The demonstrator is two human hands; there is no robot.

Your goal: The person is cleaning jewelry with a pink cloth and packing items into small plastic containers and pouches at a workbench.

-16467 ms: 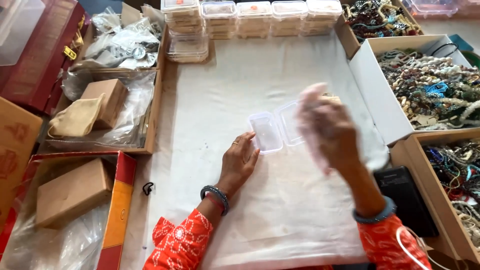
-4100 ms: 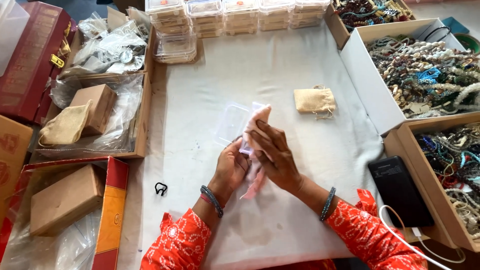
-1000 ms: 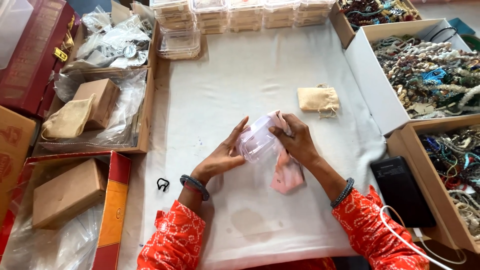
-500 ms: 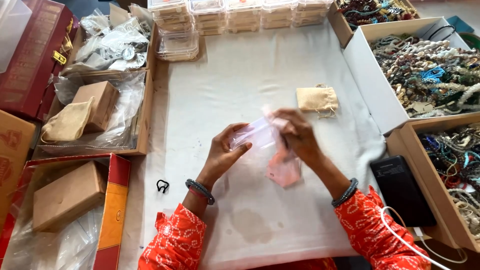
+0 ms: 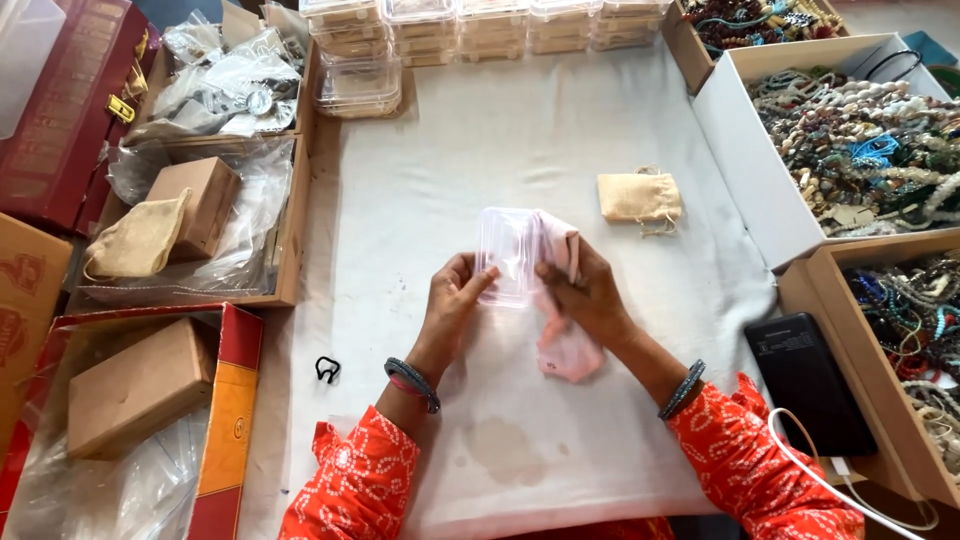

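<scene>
- At the middle of the cloth-covered tabletop [image 5: 520,130], your two hands meet over a small clear plastic box [image 5: 505,252].
- Your left hand [image 5: 452,305] grips the box at its lower left corner, thumb and fingers closed on the edge, so the box is lifted and tilted toward you.
- Your right hand [image 5: 585,290] holds a pink cloth [image 5: 565,335], fingers closed and pressing its upper part against the right side of the box; the rest of the cloth hangs down below your palm.
- Box and cloth touch each other between the two hands.
- A small tan drawstring pouch [image 5: 640,197] lies on the tabletop to the upper right of your right hand, apart from it.
- A small black clip [image 5: 326,369] lies on the tabletop to the left of your left wrist.
- Stacks of clear plastic boxes [image 5: 450,30] stand in a row along the far edge, well away from your hands.
- To your right, a white carton [image 5: 730,170] holds beaded bracelets, and a brown carton [image 5: 850,400] nearer you holds more beads.
- A black power bank [image 5: 808,380] with a white cable lies just beside your right forearm.
- To your left, a wooden tray [image 5: 295,230] holds a brown cardboard box and another tan pouch in plastic wrap.
</scene>
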